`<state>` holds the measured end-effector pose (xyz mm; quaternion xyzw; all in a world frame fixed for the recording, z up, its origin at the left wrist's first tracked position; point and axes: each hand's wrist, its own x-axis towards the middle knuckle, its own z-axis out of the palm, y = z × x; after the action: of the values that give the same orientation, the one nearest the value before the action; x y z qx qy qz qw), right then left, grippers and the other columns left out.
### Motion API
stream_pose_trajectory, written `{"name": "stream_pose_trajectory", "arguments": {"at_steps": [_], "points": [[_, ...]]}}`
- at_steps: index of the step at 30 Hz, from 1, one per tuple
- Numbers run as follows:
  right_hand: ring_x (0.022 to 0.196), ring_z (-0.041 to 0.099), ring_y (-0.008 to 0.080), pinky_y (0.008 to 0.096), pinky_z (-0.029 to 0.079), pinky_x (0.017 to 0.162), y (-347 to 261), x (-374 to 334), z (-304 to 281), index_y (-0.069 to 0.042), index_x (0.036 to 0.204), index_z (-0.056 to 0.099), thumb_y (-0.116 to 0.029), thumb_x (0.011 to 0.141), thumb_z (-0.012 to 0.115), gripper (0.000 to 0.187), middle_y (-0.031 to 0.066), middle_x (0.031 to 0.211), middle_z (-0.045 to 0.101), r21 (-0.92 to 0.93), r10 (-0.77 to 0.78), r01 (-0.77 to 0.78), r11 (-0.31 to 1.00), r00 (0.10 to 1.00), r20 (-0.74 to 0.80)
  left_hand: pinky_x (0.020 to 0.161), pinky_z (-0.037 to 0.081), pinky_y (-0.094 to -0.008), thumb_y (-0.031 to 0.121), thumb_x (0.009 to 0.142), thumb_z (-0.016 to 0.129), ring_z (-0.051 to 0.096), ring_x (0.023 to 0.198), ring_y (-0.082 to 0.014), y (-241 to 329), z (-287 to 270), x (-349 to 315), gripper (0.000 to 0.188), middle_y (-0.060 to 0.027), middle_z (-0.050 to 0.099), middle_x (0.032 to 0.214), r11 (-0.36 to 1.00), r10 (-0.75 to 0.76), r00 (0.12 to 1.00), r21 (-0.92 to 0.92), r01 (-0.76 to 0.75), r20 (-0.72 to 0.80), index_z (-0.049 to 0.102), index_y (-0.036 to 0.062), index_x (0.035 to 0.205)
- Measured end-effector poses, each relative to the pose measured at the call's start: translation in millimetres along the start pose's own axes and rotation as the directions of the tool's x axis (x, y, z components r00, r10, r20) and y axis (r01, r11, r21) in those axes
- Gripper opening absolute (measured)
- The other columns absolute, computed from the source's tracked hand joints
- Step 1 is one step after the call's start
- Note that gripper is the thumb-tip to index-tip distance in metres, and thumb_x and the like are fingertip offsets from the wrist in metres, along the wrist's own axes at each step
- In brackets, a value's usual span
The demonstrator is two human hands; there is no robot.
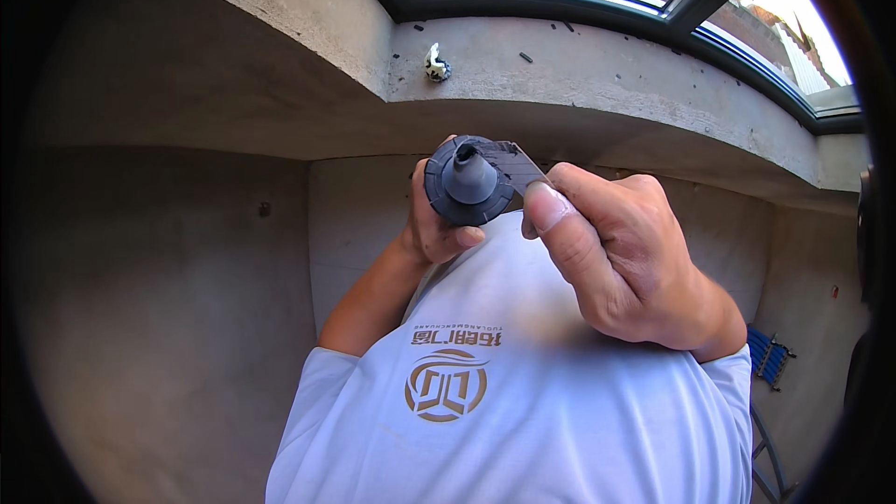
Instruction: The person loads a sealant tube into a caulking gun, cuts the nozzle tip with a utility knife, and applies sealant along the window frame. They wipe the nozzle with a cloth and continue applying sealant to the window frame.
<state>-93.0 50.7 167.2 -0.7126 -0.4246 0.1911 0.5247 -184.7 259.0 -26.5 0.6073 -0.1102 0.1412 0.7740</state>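
My left hand (431,235) is closed around a dark grey sealant cartridge (437,189), seen end-on with its cone nozzle (473,179) pointing up at me. The nozzle's tip is cut open and smeared with black. Between the thumb and fingers of my right hand (623,247) is a flat snap-off knife blade (515,164), marked with slanting lines and dark smears. Its far end lies against or just beside the nozzle tip; I cannot tell whether it touches. Most of the cartridge body is hidden behind its round front and my left hand.
Ahead is a concrete window sill (616,84) under a dark window frame (560,14). On it lie a crumpled white-and-black scrap (436,65) and several small black bits (525,58). A blue bundle (768,357) and a dark metal frame (767,455) are at the lower right.
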Motion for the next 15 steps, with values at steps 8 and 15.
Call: {"name": "stream_pose_trajectory", "arguments": {"at_steps": [8,15], "points": [[0.043,0.047,0.0251,0.0362,0.038,0.046,-8.1,-2.8,-0.8,0.000,0.083,0.059,-0.007,0.104,0.058,0.022,0.0094,0.056,0.048,-0.183,0.036,-0.039,0.982,0.999,-0.019,0.097,0.052,-0.0393,0.057,0.082,0.085,0.062,0.114,-0.0245,-4.3,2.5,-0.2,0.093,-0.0184,0.056,0.132,0.999,-0.006,0.998,0.047,0.008,-0.055,0.040,-0.0012,0.139],[0.041,0.050,0.0266,0.0390,0.038,0.043,-14.0,-3.7,-8.6,-0.002,0.085,0.059,-0.007,0.100,0.060,0.016,0.0093,0.055,0.048,-0.228,-0.018,0.008,0.974,0.999,-0.044,0.083,0.055,-0.0372,0.059,0.080,0.086,0.067,0.094,-0.0238,12.0,4.2,8.0,0.087,-0.0156,0.066,0.110,0.995,-0.025,0.999,0.096,0.028,-0.035,0.055,-0.0065,0.127]]}}
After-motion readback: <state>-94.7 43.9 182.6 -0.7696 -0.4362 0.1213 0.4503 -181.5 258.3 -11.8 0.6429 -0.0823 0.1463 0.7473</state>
